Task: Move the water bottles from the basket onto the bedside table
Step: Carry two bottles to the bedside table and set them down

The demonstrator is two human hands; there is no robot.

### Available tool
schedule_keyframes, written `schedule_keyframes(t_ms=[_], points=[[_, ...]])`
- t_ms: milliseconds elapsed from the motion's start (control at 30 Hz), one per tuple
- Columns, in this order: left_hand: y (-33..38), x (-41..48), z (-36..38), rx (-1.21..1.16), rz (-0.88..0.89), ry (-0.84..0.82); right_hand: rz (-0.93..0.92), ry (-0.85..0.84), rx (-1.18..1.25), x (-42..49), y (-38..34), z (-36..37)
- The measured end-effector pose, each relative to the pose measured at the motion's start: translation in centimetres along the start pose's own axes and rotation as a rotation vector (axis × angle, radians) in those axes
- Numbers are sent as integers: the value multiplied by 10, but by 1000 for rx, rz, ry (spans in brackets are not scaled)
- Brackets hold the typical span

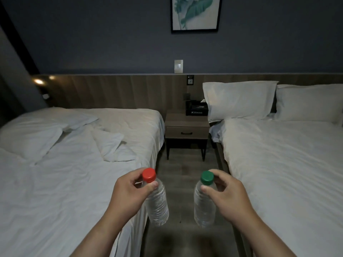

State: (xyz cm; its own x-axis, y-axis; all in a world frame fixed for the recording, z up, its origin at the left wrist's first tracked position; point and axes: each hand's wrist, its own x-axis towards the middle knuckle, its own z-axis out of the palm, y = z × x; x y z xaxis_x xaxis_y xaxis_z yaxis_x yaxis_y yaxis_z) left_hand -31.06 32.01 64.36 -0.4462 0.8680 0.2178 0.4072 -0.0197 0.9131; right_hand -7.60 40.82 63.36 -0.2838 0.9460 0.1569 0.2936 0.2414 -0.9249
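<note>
Bottles in hand: left hand (128, 191) pinches red-capped bottle (157, 206) at 7 o'clock, right hand (229, 195) pinches green-capped bottle (204, 208) at 5 o'clock, necks hidden by fingers (206, 189). Bedside table (176, 120) at 12 o'clock, pillow (239, 101) covering its right edge.

The desk (178, 120) stands on the wooden floor (185, 164) between two beds, with a black tissue box (196, 108) at its back right. Rumpled pillows (109, 143) lie on the left bed (65, 182), and propped pillows (237, 101) on the right bed (287, 173).
</note>
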Motion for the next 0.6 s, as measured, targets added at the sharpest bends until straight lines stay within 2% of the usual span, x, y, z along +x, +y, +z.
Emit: schedule_keyframes(t_ms=[333, 600], points=[[-18, 96, -2, -4, -32, 103, 1, -57, 66, 119, 7, 27], [-72, 214, 12, 0, -52, 45, 88, -51, 47, 220, 26, 58]])
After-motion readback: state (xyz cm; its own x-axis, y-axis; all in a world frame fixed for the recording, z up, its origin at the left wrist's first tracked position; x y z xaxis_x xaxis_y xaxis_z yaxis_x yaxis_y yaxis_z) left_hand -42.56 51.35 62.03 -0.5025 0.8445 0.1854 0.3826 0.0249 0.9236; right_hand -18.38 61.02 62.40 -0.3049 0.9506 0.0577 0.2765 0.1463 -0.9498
